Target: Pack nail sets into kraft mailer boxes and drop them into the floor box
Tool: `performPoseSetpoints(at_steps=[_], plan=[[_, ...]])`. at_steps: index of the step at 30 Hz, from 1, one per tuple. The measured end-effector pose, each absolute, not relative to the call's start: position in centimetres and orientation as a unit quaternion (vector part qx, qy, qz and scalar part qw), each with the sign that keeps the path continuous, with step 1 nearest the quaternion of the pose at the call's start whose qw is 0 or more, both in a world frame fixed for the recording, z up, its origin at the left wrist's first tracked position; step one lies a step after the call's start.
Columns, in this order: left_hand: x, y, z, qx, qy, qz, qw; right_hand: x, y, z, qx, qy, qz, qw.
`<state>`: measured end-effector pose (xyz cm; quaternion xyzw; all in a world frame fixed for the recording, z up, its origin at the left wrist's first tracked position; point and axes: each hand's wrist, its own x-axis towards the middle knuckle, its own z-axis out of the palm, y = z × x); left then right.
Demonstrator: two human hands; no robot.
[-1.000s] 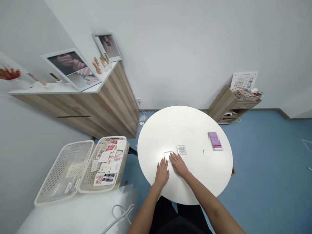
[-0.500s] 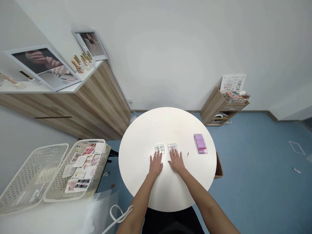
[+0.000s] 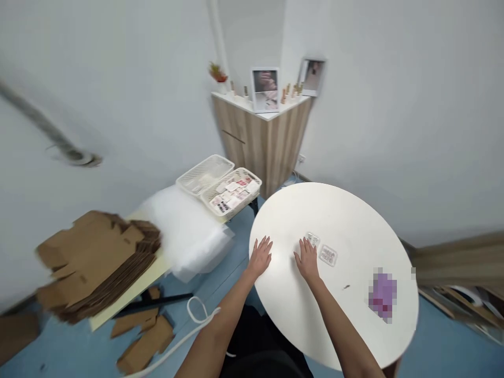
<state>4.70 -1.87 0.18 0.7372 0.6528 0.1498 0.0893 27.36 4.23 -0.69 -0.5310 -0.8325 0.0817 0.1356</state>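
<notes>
My left hand [image 3: 260, 257] lies at the left edge of the round white table [image 3: 326, 210], its fingers apart and nothing in it. Beside the nearer side of a small clear case [image 3: 314, 239], my right hand [image 3: 307, 259] rests with spread fingers and holds nothing. A second clear case [image 3: 328, 255] with small pieces inside sits to the right of that hand. Further right on the table is a blurred-out purple item [image 3: 382, 294], and a small dark mark [image 3: 346, 287] shows between it and my right forearm.
Left of the table, a white basket [image 3: 210, 205] holds cards and small packs, near white sheets [image 3: 185, 231] and stacked flat cardboard [image 3: 94, 252]. A wooden cabinet [image 3: 255, 134] with framed pictures stands in the corner. A white cord [image 3: 177, 344] runs by my left arm.
The view has turned left, bringing the cardboard and white sheets into sight. My left hand has moved away from the cases to the table's left edge. My right hand is now by the left case.
</notes>
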Motion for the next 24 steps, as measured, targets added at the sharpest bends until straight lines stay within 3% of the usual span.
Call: performPoseSetpoints(at_steps=[13, 24], plan=[[-17.9, -16.8, 0.6, 0.52, 0.84, 0.151, 0.03, 1.3, -0.1, 2.8, -0.253, -0.949, 0.16, 0.1], [-27.6, -18.1, -1.7, 0.536, 0.829, 0.139, 0.081, -12.5, -1.8, 2.1, -0.195, -0.963, 0.185, 0.002]])
